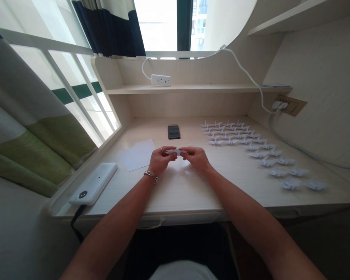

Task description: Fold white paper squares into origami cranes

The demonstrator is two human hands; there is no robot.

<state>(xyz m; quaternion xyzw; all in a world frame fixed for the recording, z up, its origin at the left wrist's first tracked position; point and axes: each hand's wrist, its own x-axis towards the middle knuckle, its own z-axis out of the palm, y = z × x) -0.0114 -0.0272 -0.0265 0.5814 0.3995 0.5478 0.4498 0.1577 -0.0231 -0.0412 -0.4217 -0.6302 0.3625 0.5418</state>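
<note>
Between my two hands, a little above the desk, is a small folded piece of white paper (178, 151). My left hand (162, 158), with a ring and a chain bracelet at the wrist, pinches its left end. At the other end, the thumb and fingers of my right hand (196, 156) are closed on it. My fingertips cover much of the paper, so its exact shape is hard to make out. Flat white paper sheets (138, 154) lie on the desk just left of my left hand. Rows of folded white paper cranes (233, 134) stand to the right.
Beyond my hands lies a small dark rectangular object (174, 132). A white power bank-like device (95, 182) with a dark cable rests at the desk's left edge. A power strip (161, 80) sits on the shelf (192, 89); a white cord (251, 76) runs to the wall socket (290, 105).
</note>
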